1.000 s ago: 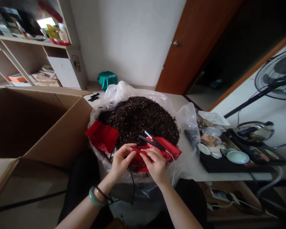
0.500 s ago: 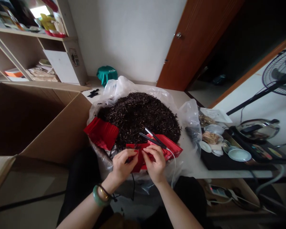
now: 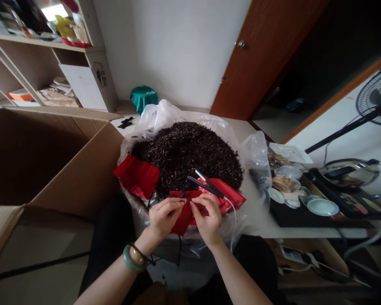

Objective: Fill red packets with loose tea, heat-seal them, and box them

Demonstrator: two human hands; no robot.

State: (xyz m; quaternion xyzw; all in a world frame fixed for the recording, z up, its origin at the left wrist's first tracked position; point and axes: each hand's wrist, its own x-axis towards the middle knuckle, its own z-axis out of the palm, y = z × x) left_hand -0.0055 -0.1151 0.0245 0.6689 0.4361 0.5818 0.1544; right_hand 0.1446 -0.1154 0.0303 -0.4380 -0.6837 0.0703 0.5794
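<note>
My left hand (image 3: 163, 218) and my right hand (image 3: 206, 218) both pinch the top edge of a small red pouch (image 3: 182, 218) in front of me. Behind it a big clear plastic bag (image 3: 257, 154) holds a heap of dark loose tea leaves (image 3: 190, 154). On the heap's near right lies a pile of red pouches (image 3: 230, 195) with a black clamp-like sealer (image 3: 205, 184) and its white cord on top. Another stack of red pouches (image 3: 136, 176) rests at the heap's left edge. A green bangle circles my left wrist.
A large open cardboard box (image 3: 51, 165) stands at my left. On the right, a black tray (image 3: 305, 214) carries small bowls and dishes, with a steel pot (image 3: 347, 173) behind it. A fan (image 3: 376, 99), a wooden door (image 3: 260, 55) and shelves (image 3: 41, 46) ring the room.
Both hands have raised the red pouch slightly and shifted their pinch to its top edge; the pouch now hangs lower between them. The camera has tilted a little.
</note>
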